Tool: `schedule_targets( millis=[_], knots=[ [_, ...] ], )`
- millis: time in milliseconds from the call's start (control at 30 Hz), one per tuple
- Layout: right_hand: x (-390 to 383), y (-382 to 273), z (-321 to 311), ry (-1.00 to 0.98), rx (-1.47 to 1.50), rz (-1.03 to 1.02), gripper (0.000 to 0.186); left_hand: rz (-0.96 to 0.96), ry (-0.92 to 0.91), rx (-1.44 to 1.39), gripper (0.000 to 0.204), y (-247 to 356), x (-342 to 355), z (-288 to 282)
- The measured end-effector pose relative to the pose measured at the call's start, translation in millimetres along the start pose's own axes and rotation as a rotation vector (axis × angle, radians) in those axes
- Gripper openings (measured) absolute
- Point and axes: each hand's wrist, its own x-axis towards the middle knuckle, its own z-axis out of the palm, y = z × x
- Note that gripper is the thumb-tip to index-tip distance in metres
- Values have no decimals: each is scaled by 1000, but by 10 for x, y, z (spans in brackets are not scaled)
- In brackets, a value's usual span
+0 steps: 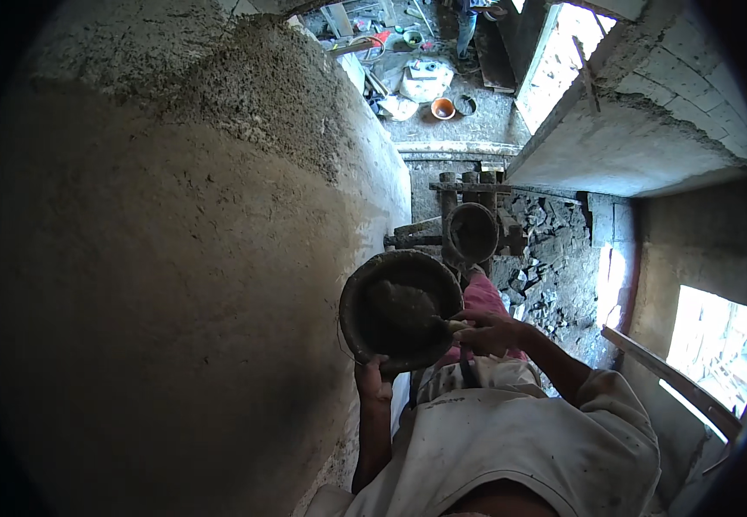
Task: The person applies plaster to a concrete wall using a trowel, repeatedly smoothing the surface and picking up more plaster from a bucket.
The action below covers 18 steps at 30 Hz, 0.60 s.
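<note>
Head view: the right hand's [488, 334] fingers are closed around the handle [457, 327] of a trowel-like tool, its blade [401, 308] lying inside a round, dark basin [351, 289]. The left hand [375, 381] clamps the basin's near rim, thumb over the edge; its other fingers are hidden underneath. The basin sits before the torso, beside the rough wall [184, 258]; whether they touch cannot be told. Beyond it stands a bucket [494, 233]. Good handling likely means keeping the basin level, the left grip firm and the scooping strokes short.

basin [352, 314] — dark grey, shirt [528, 431] — off-white
</note>
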Motion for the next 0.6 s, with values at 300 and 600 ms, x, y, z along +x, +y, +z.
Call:
schedule_targets(
  millis=[300, 600],
  knots=[
    [-12, -1303, -51, 537, 259, -455, 55, 31, 89, -12, 53, 245, 669, 290],
    [2891, -2490, 1078, 404, 1030, -985, 42, 83, 44, -110, 63, 417, 391, 510]
  ],
)
